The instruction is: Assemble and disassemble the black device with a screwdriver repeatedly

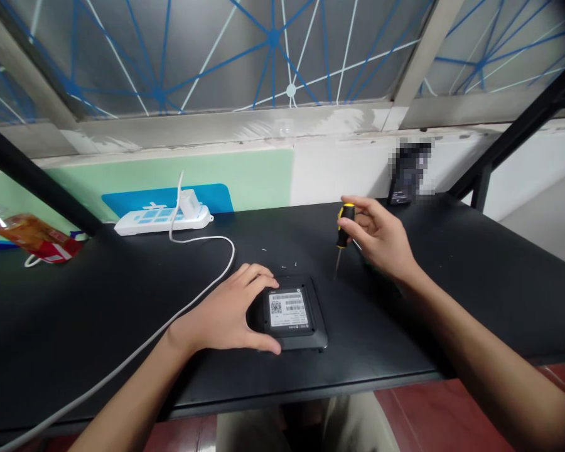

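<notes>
A flat black square electronic box [317,307] with a white printed label [287,309] rests on the table in front of me, label side up. My left hand [238,307] grips it from the left, with the thumb along its near edge and the fingers at its far corner. To the right of the box, my right hand [381,235] pinches the yellow and black handle of a screwdriver [343,233]. Its shaft points down, the tip near the tabletop and apart from the box. Several small pale screws [284,267] lie just beyond the box.
A white power strip [164,220] with a plugged-in charger [189,204] stands at the back left. Its white cable [202,292] runs across the black table [98,301] past my left arm. A phone [408,172] leans at the back right. An amber bottle [40,235] is far left.
</notes>
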Tool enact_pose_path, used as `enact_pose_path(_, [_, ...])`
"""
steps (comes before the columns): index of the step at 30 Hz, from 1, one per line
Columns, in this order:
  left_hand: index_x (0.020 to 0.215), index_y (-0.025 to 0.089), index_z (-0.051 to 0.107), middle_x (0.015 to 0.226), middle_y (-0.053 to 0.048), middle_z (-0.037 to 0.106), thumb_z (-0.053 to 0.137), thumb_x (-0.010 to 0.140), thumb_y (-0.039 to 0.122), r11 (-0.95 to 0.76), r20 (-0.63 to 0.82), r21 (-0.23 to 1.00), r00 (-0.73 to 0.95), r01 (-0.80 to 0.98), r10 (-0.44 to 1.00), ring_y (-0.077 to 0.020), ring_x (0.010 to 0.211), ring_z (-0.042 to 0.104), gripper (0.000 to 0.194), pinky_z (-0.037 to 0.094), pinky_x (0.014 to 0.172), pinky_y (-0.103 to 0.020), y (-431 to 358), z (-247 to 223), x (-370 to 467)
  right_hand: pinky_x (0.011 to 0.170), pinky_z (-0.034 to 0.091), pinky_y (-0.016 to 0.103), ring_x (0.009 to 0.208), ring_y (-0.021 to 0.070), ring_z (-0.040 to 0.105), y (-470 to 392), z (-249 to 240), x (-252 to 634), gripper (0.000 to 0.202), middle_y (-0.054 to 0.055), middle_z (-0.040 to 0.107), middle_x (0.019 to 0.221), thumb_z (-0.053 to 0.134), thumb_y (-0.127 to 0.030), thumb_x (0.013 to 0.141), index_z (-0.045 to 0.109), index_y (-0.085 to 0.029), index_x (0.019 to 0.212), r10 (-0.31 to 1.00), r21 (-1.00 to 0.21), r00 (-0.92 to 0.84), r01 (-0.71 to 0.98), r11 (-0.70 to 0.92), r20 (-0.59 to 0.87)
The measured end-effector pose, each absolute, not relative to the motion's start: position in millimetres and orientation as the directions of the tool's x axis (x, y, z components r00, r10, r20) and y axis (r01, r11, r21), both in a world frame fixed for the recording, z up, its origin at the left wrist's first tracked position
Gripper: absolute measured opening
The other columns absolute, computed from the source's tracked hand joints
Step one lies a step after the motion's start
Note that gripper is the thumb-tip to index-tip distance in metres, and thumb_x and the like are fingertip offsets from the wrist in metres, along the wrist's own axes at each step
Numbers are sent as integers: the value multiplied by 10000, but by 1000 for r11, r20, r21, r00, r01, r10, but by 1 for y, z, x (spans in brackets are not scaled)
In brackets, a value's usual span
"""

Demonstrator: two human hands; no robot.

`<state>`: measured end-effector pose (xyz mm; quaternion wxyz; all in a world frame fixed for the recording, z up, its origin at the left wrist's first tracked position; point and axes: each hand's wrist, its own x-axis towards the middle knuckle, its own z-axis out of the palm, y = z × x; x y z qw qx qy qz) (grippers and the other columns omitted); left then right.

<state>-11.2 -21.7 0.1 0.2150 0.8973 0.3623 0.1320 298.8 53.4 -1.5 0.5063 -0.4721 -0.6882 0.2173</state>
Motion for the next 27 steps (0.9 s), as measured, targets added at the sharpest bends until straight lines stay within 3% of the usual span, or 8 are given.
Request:
enact_pose_path(4, [1320,211,521,1386,-124,529,822,694,693,-640,74,478,699,601,712,-337,1287,497,845,427,1119,-517,-22,0,-11,673,618,341,754,159,683,52,-5,289,423,23,677,973,793,-404,789,645,-298,1171,840,-843,119,186,505,529])
enact_pose_path(9, [1393,245,487,1404,-120,521,816,707,684,-631,57,494,702,598,710,-349,1314,468,878,410,1129,-538,-20,-3,-11,695,643,308,782,138,705,48,-9,277,371,-2,689,961,812,-329,776,651,-297,1108,846,-855,130,89,510,518])
enact_pose_path(14, [1442,256,463,1413,-117,519,797,722,701,-629,37,501,711,594,702,-347,1312,461,910,411,1125,-538,-20,-4,-12,724,652,324,799,145,722,44,-11,274,340,-4,687,956,800,-309,793,626,-294,1084,812,-825,145,110,554,565])
enact_pose_path(21, [1441,232,479,1408,-133,518,819,621,763,-624,31,509,711,593,702,-369,1311,468,1035,407,1132,-547,-21,-1,-10,723,648,312,787,137,719,44,-16,274,360,-5,687,964,804,-323,794,611,-297,1096,817,-825,122,136,549,564])
enact_pose_path(27, [1475,248,441,1445,-130,481,820,660,726,-611,9,520,711,597,703,-357,1343,443,1017,404,1146,-538,-22,-2,-11,736,639,313,805,139,722,46,-19,274,369,-7,686,980,809,-333,789,610,-300,1098,825,-831,118,155,535,553])
